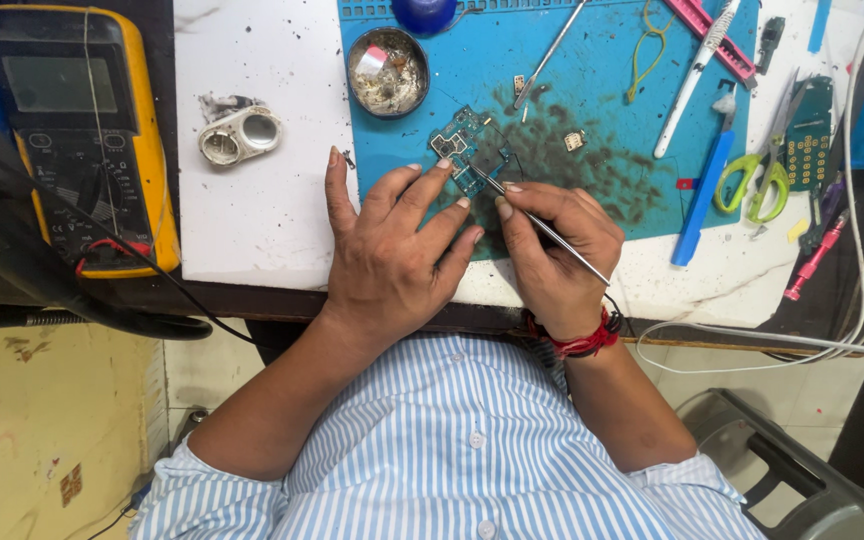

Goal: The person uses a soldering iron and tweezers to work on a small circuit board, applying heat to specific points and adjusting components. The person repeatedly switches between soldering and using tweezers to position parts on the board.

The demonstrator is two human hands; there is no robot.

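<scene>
A small blue-green circuit board (460, 143) lies on a blue work mat (592, 110) stained dark in the middle. My left hand (392, 245) rests spread on the mat's edge, its fingertips pressing the board's near side. My right hand (552, 255) grips thin metal tweezers (542, 226) like a pen; their tip touches the board next to my left fingertips. A red thread band circles my right wrist.
A yellow multimeter (77, 130) sits at far left with its leads. On the white bench are a round metal dish (387, 70), a small white ring-shaped part (240, 134), green-handled scissors (757, 180), a blue tool (704, 195), a white-handled tool (697, 65) and a keypad board (810, 135). White cables run along the right.
</scene>
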